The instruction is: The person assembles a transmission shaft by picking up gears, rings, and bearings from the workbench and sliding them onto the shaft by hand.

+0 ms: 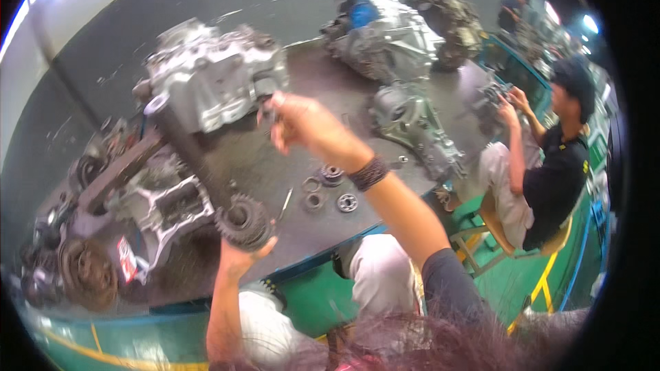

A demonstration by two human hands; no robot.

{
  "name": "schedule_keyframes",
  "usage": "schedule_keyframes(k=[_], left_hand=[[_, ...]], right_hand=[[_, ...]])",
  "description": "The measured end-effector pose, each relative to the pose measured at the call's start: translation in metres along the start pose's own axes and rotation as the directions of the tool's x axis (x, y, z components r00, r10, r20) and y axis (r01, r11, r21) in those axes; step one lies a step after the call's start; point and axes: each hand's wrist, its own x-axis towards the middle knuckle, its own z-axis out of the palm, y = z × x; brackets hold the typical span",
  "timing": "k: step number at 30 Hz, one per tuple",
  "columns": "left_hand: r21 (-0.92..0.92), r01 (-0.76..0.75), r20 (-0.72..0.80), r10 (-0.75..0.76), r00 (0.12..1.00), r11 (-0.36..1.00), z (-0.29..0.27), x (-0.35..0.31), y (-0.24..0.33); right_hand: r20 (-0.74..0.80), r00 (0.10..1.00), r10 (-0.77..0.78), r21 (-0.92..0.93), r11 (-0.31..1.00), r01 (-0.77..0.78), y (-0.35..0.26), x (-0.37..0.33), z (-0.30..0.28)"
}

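Note:
My left hand [237,258] is closed around the lower side of a steel gear [242,222] with a toothed rim and a round centre hole, held over the bench's near edge. My right hand [306,127] reaches forward over the bench, close to the near right side of a large silver gearbox housing [213,79]. Its fingers are curled and blurred. A small dark thing seems to sit at the fingertips, but I cannot make it out. Between my arms, several small rings and bearings [347,203] lie on the bench next to a thin light-coloured rod [286,203].
A dark upright tube [184,144] and an open silver casing [172,209] stand at the left, with a rusty round drum [88,273] nearby. More gearbox housings [388,38] are at the back right. A seated co-worker [560,165] handles a metal part at the right.

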Motion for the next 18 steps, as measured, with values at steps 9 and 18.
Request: schedule_keyframes(k=[9,18], left_hand=[[0.129,-0.095,-0.064,0.104,0.993,0.987,-0.008,0.001,-0.013],[0.106,-0.063,-0.077,0.072,0.994,0.992,-0.006,0.003,0.001]], right_hand=[[0.248,0.801,-0.545,-0.431,0.679,0.595,-0.113,0.031,0.097],[0.480,0.826,-0.295,-0.581,0.598,0.552,-0.111,0.035,0.094]])
